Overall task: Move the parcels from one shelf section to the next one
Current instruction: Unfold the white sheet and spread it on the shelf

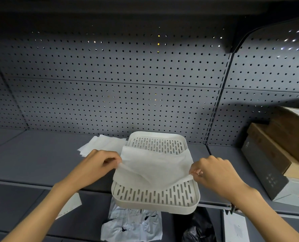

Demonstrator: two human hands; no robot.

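Parcels wait in two places: a stack of cardboard boxes (281, 137) fills the right-hand shelf section at 3 o'clock, and soft mailer bags lie on the lower shelf, a pale grey one (133, 224) at 6 o'clock and a black one (199, 227) just to its right. At centre, a white slotted plastic tray (155, 198) sits on the grey shelf (40, 159) with its near edge hanging over the front lip. A person's left hand (96, 165) pinches one corner of a thin white foam sheet (152, 166) between thumb and fingertips, while the right hand (215, 173) pinches the opposite corner the same way, the sheet draped across the tray's middle. More loose white sheets (99, 144) lie flat on the shelf at 10 o'clock from the tray, touching its far left corner. A dark perforated back panel (110, 75) rises behind, and a vertical upright (218, 102) at 2 o'clock divides this section from the one holding the boxes. White paper (236, 227) shows on the lower shelf at 5 o'clock.
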